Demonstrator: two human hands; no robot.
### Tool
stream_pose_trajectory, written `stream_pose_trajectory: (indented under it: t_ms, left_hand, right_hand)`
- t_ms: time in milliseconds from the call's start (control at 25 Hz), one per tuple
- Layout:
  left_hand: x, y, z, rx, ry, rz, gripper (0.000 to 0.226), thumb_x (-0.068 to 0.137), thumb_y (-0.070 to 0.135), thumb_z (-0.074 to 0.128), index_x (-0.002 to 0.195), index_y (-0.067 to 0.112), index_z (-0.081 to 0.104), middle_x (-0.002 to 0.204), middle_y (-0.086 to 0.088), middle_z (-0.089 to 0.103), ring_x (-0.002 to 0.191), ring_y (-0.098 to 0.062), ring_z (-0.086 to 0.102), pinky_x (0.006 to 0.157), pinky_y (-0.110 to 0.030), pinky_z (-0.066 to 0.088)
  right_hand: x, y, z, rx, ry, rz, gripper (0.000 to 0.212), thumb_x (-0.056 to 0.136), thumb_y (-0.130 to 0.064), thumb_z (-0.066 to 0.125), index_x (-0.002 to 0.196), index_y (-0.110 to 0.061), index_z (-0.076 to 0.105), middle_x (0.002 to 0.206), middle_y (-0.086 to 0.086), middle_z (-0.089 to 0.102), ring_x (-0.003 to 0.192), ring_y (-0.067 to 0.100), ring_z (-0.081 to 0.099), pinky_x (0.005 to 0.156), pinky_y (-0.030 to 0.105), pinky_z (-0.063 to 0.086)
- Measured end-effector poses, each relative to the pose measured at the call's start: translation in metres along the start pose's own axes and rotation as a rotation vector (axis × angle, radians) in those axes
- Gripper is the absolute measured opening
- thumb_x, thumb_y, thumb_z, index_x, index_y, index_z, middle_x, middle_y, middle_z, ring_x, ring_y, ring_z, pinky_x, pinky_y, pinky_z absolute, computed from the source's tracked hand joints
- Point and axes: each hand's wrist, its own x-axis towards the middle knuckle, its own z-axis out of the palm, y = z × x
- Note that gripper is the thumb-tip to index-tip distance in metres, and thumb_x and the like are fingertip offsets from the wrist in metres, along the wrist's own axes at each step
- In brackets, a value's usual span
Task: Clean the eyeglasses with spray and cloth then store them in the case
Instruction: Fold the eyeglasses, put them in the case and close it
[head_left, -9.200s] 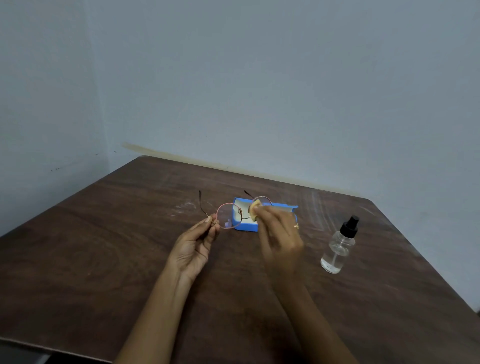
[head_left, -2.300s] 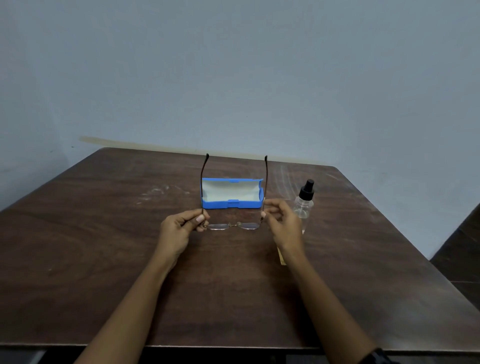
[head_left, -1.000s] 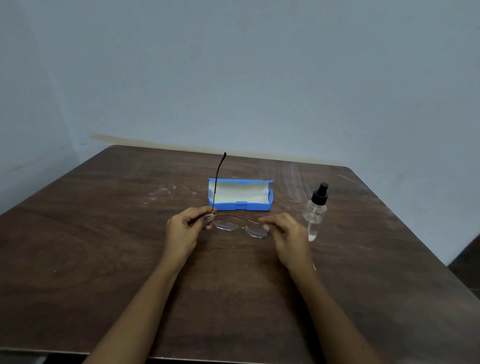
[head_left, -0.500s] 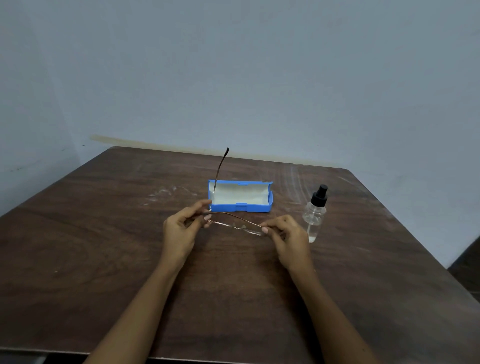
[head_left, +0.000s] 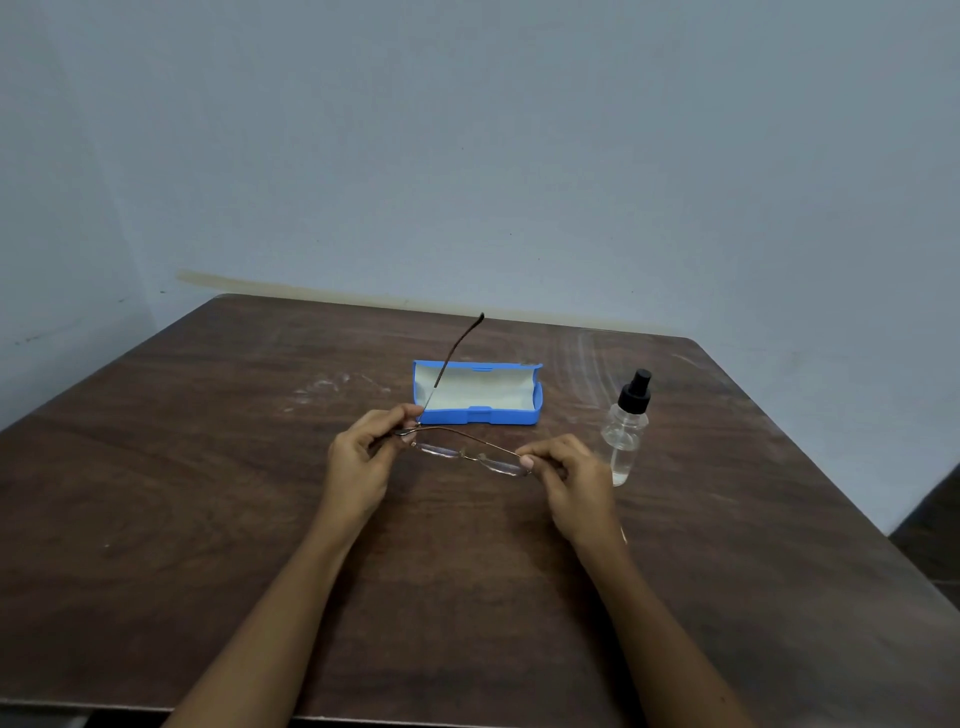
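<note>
- The left hand (head_left: 358, 467) is pinching the left end of the eyeglasses (head_left: 470, 454), where one temple is sticking up toward the far side.
- The right hand (head_left: 571, 478) is pinching the right end, with the other temple folded along the lenses.
- The glasses are hanging just over the table (head_left: 208, 519), on the near side of the open blue case (head_left: 478, 417).
- The spray bottle (head_left: 623, 436) is standing upright just right of the right hand.
</note>
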Motion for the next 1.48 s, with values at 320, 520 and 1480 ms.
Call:
stream_pose_trajectory:
  t_ms: [320,520,1480]
  left_hand:
    - [-0.0019,-0.0031,-0.0015,0.102,-0.004,0.092,0.029,0.079,-0.010,0.057,0.091,0.013,0.069,0.084,0.003,0.065,0.080,0.006,0.060,0.079,-0.008,0.045]
    - [-0.0024,-0.0011,0.0001,-0.031,0.005,0.021,0.026,0.080,-0.008,0.058,0.102,0.004,0.066,0.089,0.002,0.064,0.076,0.007,0.059,0.069,-0.006,0.046]
    - [-0.0028,-0.0008,-0.0042,-0.445,0.020,-0.383,0.017,0.080,-0.011,0.054,0.087,0.002,0.063,0.065,0.005,0.073,0.066,-0.002,0.067,0.068,-0.011,0.053]
  right_hand:
    - [-0.0001,0.0035,0.0009,0.030,0.003,0.004,0.011,0.079,-0.004,0.067,0.086,-0.012,0.072,0.076,-0.016,0.057,0.073,-0.002,0.054,0.067,0.004,0.040]
    - [-0.0017,0.0022,0.0001,0.320,-0.031,0.149,0.033,0.080,-0.005,0.066,0.088,-0.037,0.064,0.082,0.002,0.065,0.073,0.010,0.059,0.060,0.024,0.050]
    - [-0.0002,-0.0007,0.0042,0.422,0.029,0.333,0.021,0.077,-0.002,0.066,0.073,-0.023,0.069,0.078,-0.003,0.072,0.067,0.011,0.066,0.069,0.018,0.051]
